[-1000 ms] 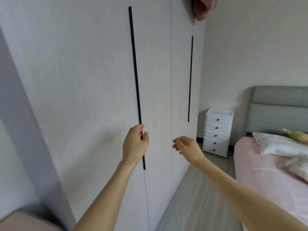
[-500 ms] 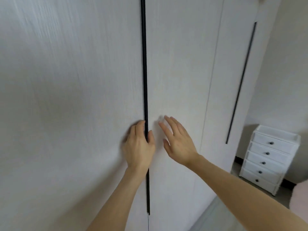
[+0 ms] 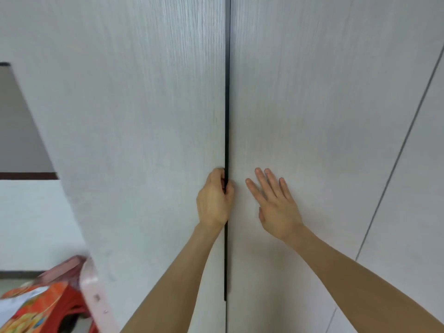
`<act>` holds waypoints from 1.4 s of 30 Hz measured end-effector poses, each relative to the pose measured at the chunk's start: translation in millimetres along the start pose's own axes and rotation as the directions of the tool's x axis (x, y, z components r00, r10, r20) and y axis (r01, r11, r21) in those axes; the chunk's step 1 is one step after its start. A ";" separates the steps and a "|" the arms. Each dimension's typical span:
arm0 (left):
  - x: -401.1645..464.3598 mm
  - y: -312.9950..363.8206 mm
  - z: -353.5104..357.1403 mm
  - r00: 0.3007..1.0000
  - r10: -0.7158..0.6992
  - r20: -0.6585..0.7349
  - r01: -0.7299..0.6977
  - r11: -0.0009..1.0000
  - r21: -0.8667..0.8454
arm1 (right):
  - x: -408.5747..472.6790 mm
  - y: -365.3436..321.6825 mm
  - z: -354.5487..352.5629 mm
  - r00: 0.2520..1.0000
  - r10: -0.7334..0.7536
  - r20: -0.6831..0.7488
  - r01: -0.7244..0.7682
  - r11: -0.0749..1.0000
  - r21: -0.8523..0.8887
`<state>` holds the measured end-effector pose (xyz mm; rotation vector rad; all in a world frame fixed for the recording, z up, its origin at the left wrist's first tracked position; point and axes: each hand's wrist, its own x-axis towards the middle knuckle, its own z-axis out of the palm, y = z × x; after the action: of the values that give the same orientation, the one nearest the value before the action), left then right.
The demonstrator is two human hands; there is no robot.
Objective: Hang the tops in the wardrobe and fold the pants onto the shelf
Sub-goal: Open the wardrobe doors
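Observation:
The pale wood-grain wardrobe fills the view with its doors closed. My left hand (image 3: 214, 199) grips the long black handle strip (image 3: 227, 104) on the edge of the left door (image 3: 134, 121), fingers curled into the gap. My right hand (image 3: 275, 201) lies flat with straight fingers on the right door (image 3: 324, 111), just right of the handle. No tops or pants are in view.
Another door seam with a dark handle (image 3: 413, 121) runs at the right. At the lower left stand a red stool (image 3: 72, 306) with an orange printed bag (image 3: 31, 308) and a pink-white furniture edge (image 3: 92, 294). A white wall with a dark band (image 3: 26, 175) is at the left.
My view has turned left to face the doors squarely; the drawer unit and bed left the view. My right hand reached the right door and flattened on it. My left hand kept its grip.

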<state>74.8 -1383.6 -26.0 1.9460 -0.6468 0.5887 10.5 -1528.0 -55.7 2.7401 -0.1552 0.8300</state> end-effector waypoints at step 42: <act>-232.9 -70.1 -354.2 0.833 0.192 -0.519 0.136 0.837 0.530 | -90.3 -371.8 -99.3 0.918 -0.382 -0.109 0.270 0.398 0.877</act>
<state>-97.9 -992.9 -73.1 2.1212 -0.1247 1.4274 -50.0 -1141.4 -111.7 3.5415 1.1178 0.7530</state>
